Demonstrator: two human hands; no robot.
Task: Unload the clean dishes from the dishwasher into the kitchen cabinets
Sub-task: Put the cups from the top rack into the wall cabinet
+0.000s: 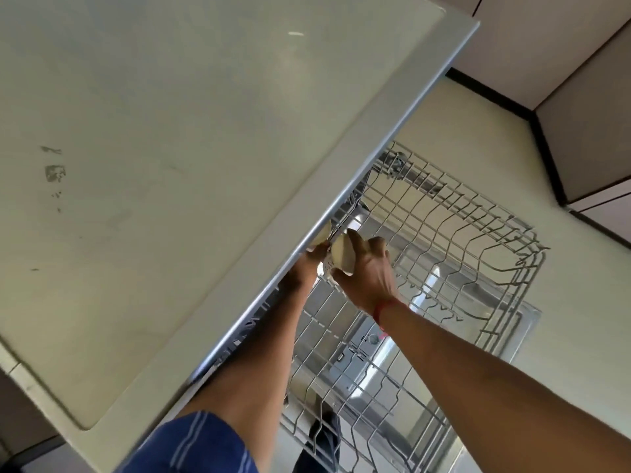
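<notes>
Head view: the rack (pixel 454 233) stands pulled out beside the counter (pixel 170 165), and most of its wires look bare. Both hands reach to the corner nearest the counter. The right hand (pixel 370 274) has fingers and thumb curled round a cream bowl (pixel 342 256), tilted at the rack's edge just beside the counter lip. The left hand (pixel 316 257) is half hidden under that lip, touching a second dish (pixel 322 233) — I cannot tell whether it grips it. To lift well, I judge, raise the bowl straight off the wires, then draw it clear of the lip — a sideways tug could snag or knock the two dishes together.
</notes>
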